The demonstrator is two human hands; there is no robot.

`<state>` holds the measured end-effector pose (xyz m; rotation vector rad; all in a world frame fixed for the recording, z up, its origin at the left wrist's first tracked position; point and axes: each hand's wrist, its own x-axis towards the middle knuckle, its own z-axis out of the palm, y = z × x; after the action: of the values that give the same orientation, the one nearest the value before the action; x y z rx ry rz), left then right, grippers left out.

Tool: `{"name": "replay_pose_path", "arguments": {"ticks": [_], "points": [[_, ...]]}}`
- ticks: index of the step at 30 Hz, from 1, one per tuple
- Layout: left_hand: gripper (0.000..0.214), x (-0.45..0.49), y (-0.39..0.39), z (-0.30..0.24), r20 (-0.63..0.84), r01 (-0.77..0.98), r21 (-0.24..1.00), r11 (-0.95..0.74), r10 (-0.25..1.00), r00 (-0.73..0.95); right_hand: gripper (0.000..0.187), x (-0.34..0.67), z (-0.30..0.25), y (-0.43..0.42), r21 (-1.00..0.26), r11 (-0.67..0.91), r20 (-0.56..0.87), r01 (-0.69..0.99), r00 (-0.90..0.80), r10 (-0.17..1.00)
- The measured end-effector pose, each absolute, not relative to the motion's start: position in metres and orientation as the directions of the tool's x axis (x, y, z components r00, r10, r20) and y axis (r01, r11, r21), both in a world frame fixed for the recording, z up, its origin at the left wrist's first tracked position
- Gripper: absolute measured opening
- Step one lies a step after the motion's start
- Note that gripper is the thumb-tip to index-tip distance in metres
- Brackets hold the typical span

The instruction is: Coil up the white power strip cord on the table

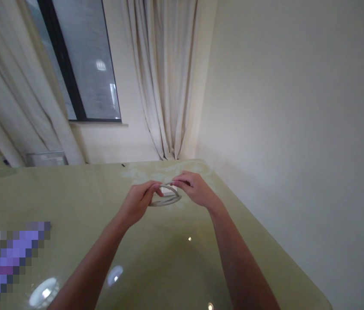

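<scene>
A pale grey cable (167,201), looped into a small coil, hangs above the far part of the table. My left hand (137,201) pinches the coil at its left side, with thumb and fingers closed on it. At the upper right of the loop, my right hand (195,187) grips a stretch of the same cable between thumb and fingertips. A small whitish patch (169,189) shows through the loop; I cannot make out what it is. The cable's ends are hidden or too small to tell.
A glossy green table (81,198) spreads beneath my hands, reflecting lights. A small black object (123,165) lies near its far edge. Purple pixelated blocks (17,254) cover something at left. A wall (291,129) borders the right; curtains (165,77) and a window (85,56) stand behind.
</scene>
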<state>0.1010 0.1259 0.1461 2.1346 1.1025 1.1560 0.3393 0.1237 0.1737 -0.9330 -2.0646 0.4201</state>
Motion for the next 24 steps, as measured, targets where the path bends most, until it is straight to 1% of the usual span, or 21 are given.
{"name": "replay_pose_path", "arguments": {"ticks": [3,7,8,10,12,15,17,19,22,24], "points": [[0.053,0.101,0.122,0.15,0.484,0.437,0.699,-0.567,0.824,0.295,0.023,0.342,0.174,0.124,-0.599,0.654,0.505,0.463,-0.414,0.757],[0.055,0.083,0.128,0.154,0.458,0.381,0.781,-0.494,0.869,0.187,0.023,0.367,0.174,0.126,-0.636,0.576,0.487,0.514,-0.312,0.816],[0.056,0.08,0.13,0.155,0.443,0.371,0.795,-0.48,0.877,0.187,0.024,0.374,0.175,0.126,-0.631,0.57,0.5,0.526,-0.287,0.817],[0.056,0.078,0.131,0.155,0.424,0.392,0.78,-0.489,0.872,0.244,0.024,0.38,0.177,0.126,-0.594,0.592,0.543,0.545,-0.271,0.795],[0.057,0.084,0.131,0.153,0.426,0.421,0.739,-0.526,0.849,0.313,0.023,0.376,0.178,0.124,-0.546,0.63,0.567,0.552,-0.311,0.763],[0.055,0.1,0.128,0.148,0.414,0.402,0.732,-0.55,0.828,0.378,0.022,0.353,0.176,0.123,-0.502,0.676,0.524,0.539,-0.432,0.734],[0.054,0.106,0.127,0.145,0.404,0.388,0.734,-0.558,0.817,0.41,0.022,0.34,0.173,0.123,-0.506,0.697,0.487,0.508,-0.499,0.717],[0.052,0.103,0.13,0.144,0.406,0.392,0.732,-0.558,0.819,0.407,0.021,0.338,0.17,0.124,-0.549,0.691,0.46,0.471,-0.52,0.72],[0.052,0.086,0.138,0.147,0.41,0.417,0.739,-0.528,0.845,0.344,0.024,0.358,0.171,0.125,-0.622,0.615,0.434,0.485,-0.44,0.786],[0.052,0.075,0.141,0.15,0.41,0.427,0.747,-0.51,0.858,0.308,0.023,0.374,0.173,0.125,-0.62,0.576,0.446,0.532,-0.365,0.817]]}}
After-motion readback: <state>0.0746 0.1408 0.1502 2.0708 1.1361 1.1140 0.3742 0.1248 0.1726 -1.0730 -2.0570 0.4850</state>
